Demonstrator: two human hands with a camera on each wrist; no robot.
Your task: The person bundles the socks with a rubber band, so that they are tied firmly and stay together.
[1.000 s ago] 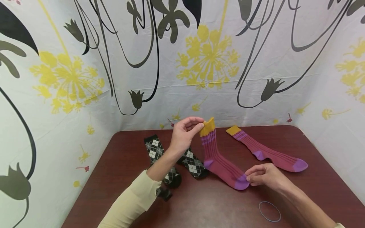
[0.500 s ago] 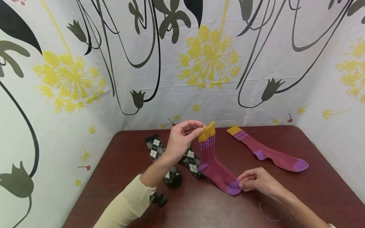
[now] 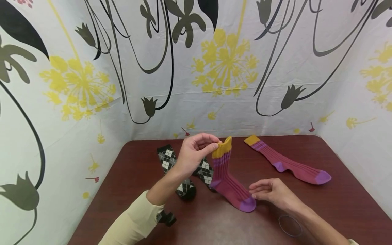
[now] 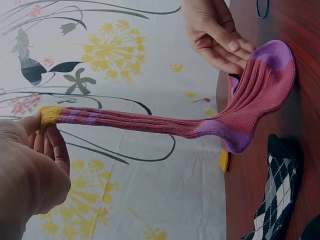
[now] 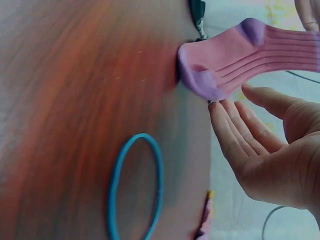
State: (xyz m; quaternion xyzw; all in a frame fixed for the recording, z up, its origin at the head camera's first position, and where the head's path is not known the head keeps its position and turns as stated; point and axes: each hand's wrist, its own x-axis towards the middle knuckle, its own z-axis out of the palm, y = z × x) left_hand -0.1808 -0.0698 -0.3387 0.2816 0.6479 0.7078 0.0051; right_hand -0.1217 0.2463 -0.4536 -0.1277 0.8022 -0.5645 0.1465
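Left hand (image 3: 193,154) pinches a pink sock (image 3: 223,180) by its yellow cuff (image 3: 222,150), apparently so it hangs full length, centrally over the surface (image 3: 208,228); the right hand (image 3: 275,193), relaxed and unclenched beside the toe (image 3: 248,205), grips nothing; a matching sock (image 3: 286,162) lies far right

rib sock (image 3: 228,189): pnk, purp toe (image 3: 247,205), ylw cuff (image 3: 222,149) | argyle sock (image 3: 166,158): blk/wht/gry | band (image 5: 113,192): blu
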